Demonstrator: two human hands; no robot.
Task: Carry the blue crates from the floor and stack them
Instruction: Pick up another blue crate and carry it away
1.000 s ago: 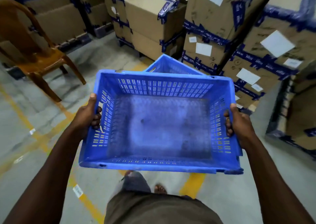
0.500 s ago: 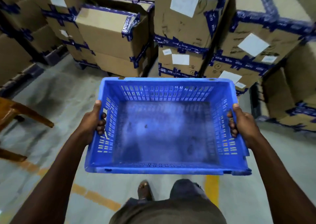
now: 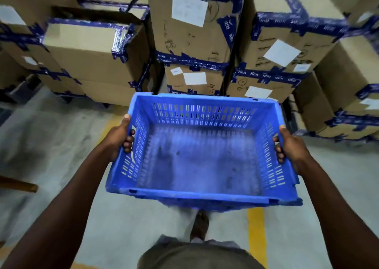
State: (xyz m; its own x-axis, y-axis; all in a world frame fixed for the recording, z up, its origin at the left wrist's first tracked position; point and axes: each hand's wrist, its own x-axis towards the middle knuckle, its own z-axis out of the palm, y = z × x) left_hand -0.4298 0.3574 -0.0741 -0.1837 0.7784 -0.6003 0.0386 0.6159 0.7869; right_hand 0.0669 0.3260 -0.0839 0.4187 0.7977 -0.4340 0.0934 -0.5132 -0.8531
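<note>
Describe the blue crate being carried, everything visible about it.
The blue crate looks like moulded plastic: rectangular, open-topped, with rows of slots in all four walls and a solid, scuffed, dusty floor. It is empty. It is held off the ground, roughly level, its far wall close to the taped cardboard boxes. The left hand grips the left wall and the right hand the right wall, thumbs on the rim, fingers curled through the handle openings. Nothing else touches it.

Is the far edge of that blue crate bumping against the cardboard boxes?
Cannot tell. In the head view the blue crate far rim overlaps the cardboard boxes behind it, so any gap is hidden.
</note>
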